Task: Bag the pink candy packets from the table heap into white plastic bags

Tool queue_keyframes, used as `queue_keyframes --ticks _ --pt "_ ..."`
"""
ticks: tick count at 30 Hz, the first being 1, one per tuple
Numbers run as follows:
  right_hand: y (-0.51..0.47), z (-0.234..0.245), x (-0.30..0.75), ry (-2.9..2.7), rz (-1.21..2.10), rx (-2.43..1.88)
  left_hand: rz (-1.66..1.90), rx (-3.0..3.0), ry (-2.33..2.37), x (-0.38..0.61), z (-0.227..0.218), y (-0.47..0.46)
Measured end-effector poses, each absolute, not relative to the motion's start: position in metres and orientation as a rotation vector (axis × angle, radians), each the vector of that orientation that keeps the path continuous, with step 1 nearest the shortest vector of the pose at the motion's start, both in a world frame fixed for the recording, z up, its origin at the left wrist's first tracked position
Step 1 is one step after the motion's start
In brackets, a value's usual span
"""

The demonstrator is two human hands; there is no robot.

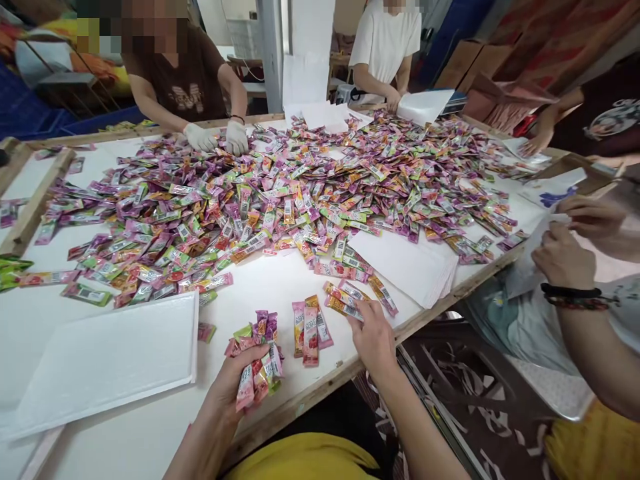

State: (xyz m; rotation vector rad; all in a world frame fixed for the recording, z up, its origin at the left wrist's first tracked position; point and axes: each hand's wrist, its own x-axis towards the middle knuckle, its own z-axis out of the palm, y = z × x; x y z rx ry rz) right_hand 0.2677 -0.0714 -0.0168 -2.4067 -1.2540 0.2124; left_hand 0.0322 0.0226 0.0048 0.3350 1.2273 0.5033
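Note:
My left hand (235, 377) is closed around a bunch of small stick-shaped snack packets (261, 373), pink, purple and green, held just above the white table (280, 413). Farther right, my right hand (374, 337) pinches orange snack packets (343, 303) close to the tabletop; its fingertips are partly hidden. Between both hands lie a few loose packets (310, 333), pink and yellow with fruit pictures. Ahead of them spreads a wide pile of the same packets (280, 193).
A white padded envelope (115, 360) lies at left, and a stack of white envelopes (407, 263) sits right of centre. A gloved co-worker's hands (215, 138) touch the pile's far side. At right, another person's hands (567, 250) hold a white bag. A wooden edge (310, 393) borders the table.

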Motion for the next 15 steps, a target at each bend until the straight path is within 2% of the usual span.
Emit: queue_keyframes --ticks 7,12,15 --pt "-0.071 -0.013 0.27 -1.323 0.383 -2.401 0.485 0.368 1.22 0.029 0.008 0.024" --pt "-0.075 -0.013 0.267 -1.373 0.317 -2.362 0.463 0.476 1.193 0.038 0.01 0.029" --pt "-0.068 -0.013 0.253 -1.478 0.494 -2.376 0.423 0.498 1.265 0.054 0.008 0.03"
